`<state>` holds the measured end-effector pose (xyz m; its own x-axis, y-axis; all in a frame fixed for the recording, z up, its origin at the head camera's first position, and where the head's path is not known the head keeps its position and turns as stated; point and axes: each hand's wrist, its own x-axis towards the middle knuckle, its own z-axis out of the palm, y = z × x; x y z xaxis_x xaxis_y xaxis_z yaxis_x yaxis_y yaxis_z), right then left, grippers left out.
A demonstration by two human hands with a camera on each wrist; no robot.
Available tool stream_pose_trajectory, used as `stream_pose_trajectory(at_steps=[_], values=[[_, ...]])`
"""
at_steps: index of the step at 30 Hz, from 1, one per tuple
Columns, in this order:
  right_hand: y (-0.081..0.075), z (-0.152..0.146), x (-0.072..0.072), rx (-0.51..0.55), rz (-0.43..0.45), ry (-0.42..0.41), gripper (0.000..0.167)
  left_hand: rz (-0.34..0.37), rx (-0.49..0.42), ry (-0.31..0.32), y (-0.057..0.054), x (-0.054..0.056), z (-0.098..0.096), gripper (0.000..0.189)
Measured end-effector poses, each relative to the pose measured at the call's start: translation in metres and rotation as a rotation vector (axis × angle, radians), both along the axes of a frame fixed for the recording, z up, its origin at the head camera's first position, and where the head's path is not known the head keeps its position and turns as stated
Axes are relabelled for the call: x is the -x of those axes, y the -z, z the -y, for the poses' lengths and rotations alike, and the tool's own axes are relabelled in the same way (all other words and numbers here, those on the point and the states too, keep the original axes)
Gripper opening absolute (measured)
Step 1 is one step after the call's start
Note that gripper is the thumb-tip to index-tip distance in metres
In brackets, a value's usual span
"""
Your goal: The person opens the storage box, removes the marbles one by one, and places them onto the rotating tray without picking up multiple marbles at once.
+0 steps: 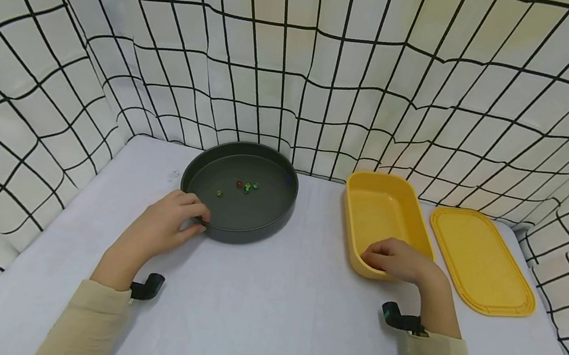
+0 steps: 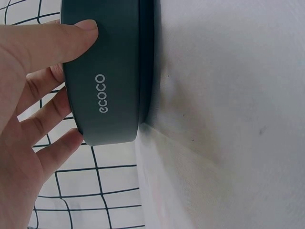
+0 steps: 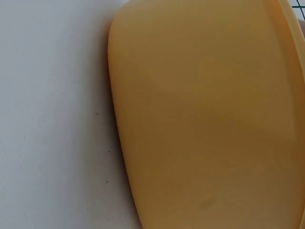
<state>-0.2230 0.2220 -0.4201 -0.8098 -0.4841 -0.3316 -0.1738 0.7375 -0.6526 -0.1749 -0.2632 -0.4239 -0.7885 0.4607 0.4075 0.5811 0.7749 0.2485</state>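
A dark grey-green round pan (image 1: 236, 219) stands at the back left of the table, holding several tiny green and red pieces (image 1: 247, 187). My left hand (image 1: 163, 225) grips its near-left rim; the left wrist view shows the thumb (image 2: 81, 40) against the outer wall, which reads "ecoco", and the fingers at the rim. To the right, my right hand (image 1: 399, 260) reaches over the near end of a yellow rectangular box (image 1: 380, 205). Its fingertips dip inside, and what they touch there is hidden. The box wall (image 3: 205, 114) fills most of the right wrist view.
Right of the box lies a flat yellow lid (image 1: 484, 261). A white cloth (image 1: 266, 319) covers the table. Black netting (image 1: 305, 78) over pale sheets rises behind and along both sides.
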Motion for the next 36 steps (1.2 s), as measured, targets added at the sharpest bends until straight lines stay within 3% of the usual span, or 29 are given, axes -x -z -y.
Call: stream_pose_trajectory(at_steps=[17,26,36], values=[[-0.0052,0.0071,-0.0047,-0.116,-0.01,0.04,0.04,0.004,-0.001,-0.009,0.0008,0.0002,-0.0002,0.022],[0.0001,0.004,-0.0024,-0.07,-0.027,0.019,0.035,-0.006,-0.007,0.006,0.0015,0.0005,-0.0002,0.023],[-0.0013,0.0018,-0.0014,-0.014,0.001,-0.023,0.028,0.021,0.005,-0.017,0.0002,-0.0013,-0.0009,0.022]])
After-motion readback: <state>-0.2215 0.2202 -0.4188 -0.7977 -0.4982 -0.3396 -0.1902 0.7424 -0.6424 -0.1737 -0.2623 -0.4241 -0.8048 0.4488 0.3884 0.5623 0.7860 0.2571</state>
